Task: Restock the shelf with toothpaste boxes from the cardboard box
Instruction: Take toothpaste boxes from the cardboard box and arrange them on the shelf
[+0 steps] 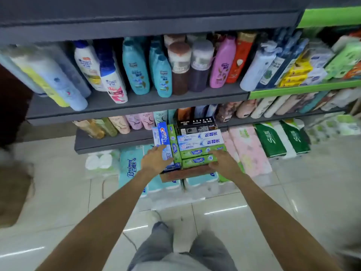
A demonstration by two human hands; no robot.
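- Nearest to you, your grey trouser legs (pixel 181 249) stand on pale floor tiles (pixel 244 222), and both bare forearms reach forward and down.
- Your left hand (pixel 156 160) lies with straight, relaxed fingers on the near end of the blue toothpaste boxes (pixel 163 137) at the left of the load; it curls round nothing.
- Your right hand (pixel 222 162) rests at the right near corner, fingers stretched over the green toothpaste boxes (pixel 197 154); whether the thumb hooks under the edge you cannot tell.
- Between your hands sits the cardboard box (pixel 185 173), brown, open on top, resting on wrapped tissue rolls (pixel 201 184) at floor level.
- Inside it, two green boxes lie crosswise at the front, white-and-blue ones (pixel 199 138) behind them, black ones (pixel 196 125) farthest back; blue and green boxes run lengthwise on the left.
- Beside the box lie a light-blue tissue pack (pixel 130 167) on the left and pink packs (pixel 248 147) on the right, with green-and-white packs (pixel 281 137) further right.
- Just beyond, the low shelf (pixel 109 142) carries pastel bottles.
- Farther up, the middle shelf (pixel 136 103) holds shampoo bottles (pixel 136 65) in teal, white, brown, pink and orange.
- At far right, a green-edged shelf (pixel 304 88) holds yellow and green packets.
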